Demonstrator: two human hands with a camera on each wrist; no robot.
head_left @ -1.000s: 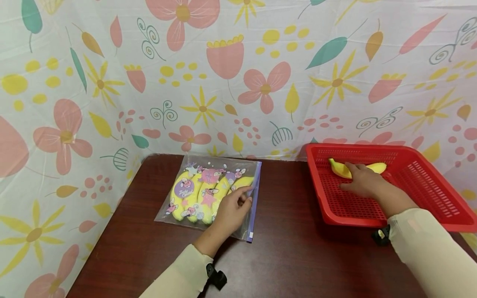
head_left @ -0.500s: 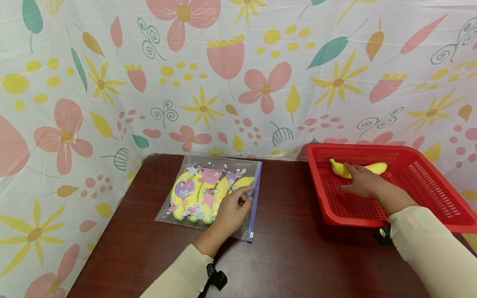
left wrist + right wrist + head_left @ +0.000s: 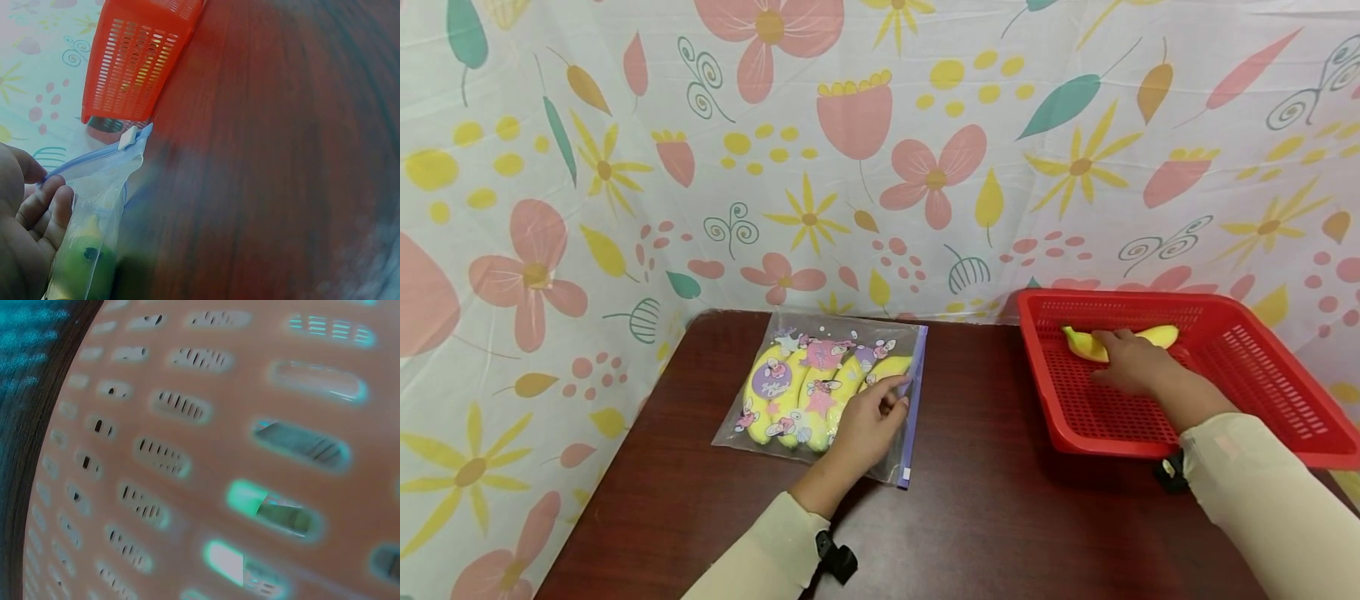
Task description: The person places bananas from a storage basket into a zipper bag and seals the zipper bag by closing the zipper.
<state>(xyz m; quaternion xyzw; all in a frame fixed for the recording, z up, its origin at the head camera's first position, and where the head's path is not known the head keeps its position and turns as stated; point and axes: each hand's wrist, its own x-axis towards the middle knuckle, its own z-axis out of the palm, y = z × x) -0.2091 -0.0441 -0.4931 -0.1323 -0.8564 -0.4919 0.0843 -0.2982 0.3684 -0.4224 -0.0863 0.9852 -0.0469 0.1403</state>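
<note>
A clear zip bag (image 3: 887, 467) with pink and purple prints lies flat on the table, with several yellow bananas (image 3: 782, 408) side by side inside it. My left hand (image 3: 865, 429) lies over its right part, pinching the purple zip edge (image 3: 94, 154) between thumb and finger. A white slider (image 3: 128, 137) sits near that edge's corner. On the right, my right hand (image 3: 1138, 367) reaches into a red basket (image 3: 1037, 379) and grips a banana (image 3: 1161, 336) around its middle. Both banana ends show past the fingers. In the right wrist view the slotted basket wall (image 3: 194, 431) hides that hand.
Dark reddish wooden table (image 3: 985, 500) runs under the bag and basket. A flower-printed cloth (image 3: 925, 83) hangs close behind and along the left. The basket's near wall stands under the right forearm (image 3: 1202, 404).
My right hand's fingers have drawn in around the banana, whose stem end has dipped slightly. The left hand and the bag stay in place.
</note>
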